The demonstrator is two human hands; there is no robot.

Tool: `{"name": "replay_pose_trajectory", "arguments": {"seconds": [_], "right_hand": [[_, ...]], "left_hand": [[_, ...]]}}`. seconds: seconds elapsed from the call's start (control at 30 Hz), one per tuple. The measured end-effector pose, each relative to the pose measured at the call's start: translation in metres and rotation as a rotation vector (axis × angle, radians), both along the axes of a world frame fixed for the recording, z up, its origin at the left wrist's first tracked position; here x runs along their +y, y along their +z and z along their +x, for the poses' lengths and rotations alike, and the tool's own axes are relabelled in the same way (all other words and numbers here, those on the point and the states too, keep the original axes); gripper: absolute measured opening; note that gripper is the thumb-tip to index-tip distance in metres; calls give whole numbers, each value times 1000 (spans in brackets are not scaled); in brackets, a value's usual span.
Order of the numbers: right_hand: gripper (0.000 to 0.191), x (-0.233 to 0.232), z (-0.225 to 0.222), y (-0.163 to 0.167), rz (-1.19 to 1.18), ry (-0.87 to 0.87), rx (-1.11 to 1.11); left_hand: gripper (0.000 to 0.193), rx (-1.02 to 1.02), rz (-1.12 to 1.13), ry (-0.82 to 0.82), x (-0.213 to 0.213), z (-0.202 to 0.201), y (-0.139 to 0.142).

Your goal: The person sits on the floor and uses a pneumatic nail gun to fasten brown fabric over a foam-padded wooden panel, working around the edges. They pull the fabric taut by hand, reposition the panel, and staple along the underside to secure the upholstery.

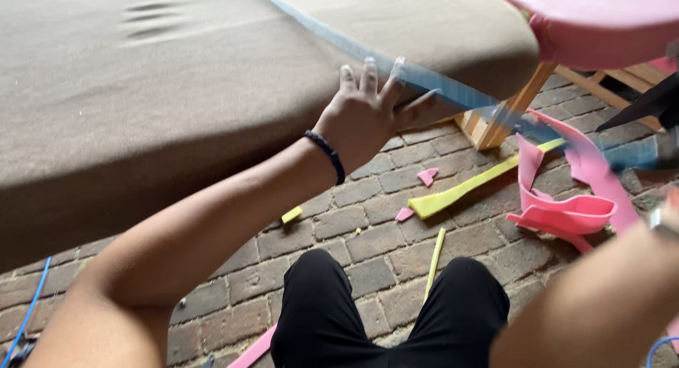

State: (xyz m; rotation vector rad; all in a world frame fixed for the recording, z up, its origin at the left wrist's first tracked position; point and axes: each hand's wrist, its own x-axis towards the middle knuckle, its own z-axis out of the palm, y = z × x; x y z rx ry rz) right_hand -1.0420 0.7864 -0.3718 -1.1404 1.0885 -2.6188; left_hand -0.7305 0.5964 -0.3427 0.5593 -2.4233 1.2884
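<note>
Left hand (364, 113): grip spread, fingers pressing blue tape (438, 85) onto brown cushion (177, 78) near its front edge. Right hand (668, 212): grip cut off by the frame, cannot tell.

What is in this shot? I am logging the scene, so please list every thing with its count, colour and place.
Brown fabric-covered cushion pad: one, brown, upper left, on a wooden frame.
Pale wooden frame leg: one, light wood, under the pad's right corner.
Translucent blue strap: one, blue, stretched diagonally over the pad's edge.
Pink foam offcuts: several, pink, floor at right; small bits mid-floor.
Yellow foam strips: several, yellow, floor centre.
Pink foam block: one, pink, top right.
Brick floor: grey-brown, below.
Blue cord: one, lower left.
Left hand: pressed on the pad's edge at the strap, black bracelet.
Right hand: beyond the frame's right edge.
Black-trousered knees: two, bottom centre.
</note>
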Motion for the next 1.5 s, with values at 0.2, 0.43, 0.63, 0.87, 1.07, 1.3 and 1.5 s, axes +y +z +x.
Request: {"name": "replay_pose_trajectory", "arguments": {"seconds": [0.2,0.43,0.63,0.87,1.07,1.3,1.5], "right_hand": [[21,46,37,-63,-290,496,-386],[43,-40,115,-192,-152,1151,-801],[32,-103,223,-202,-381,1828,-1084],[26,-101,272,-140,-580,2005,-1393],[19,-108,266,-147,-514,1993,-1210],[22,-72,212,-170,-506,1743,-1370],[29,-54,196,-171,-434,1702,-1154]], "left_hand": [[74,-8,50,-21,2,-1,7],[75,32,-31,-50,3,5,5],[81,17,82,-32,4,8,6],[85,-3,45,33,5,7,7],[83,8,18,21,-9,11,1],[51,398,210,-611,4,15,-72],[40,1595,1819,-898,-13,-63,-148]]}}
